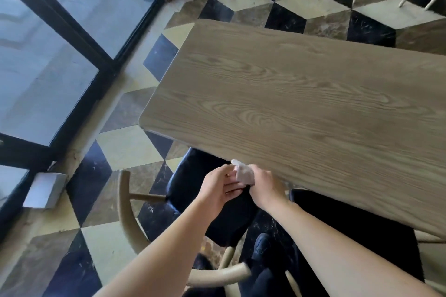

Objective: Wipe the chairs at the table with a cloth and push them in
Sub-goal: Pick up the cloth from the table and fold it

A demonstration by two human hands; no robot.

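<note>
We are seeing two bare forearms reaching in from the bottom edge, with no sleeves showing on either one. Our left hand [218, 188] is wearing a thin gold-coloured ring on one finger; which finger is hard to tell. Our right hand [264, 187] is showing no ring or band on the parts we can see. Lower down, between the arms, we are wearing dark trousers and a dark shoe [261, 245] with a rounded toe; finer details are lost in shadow.
</note>
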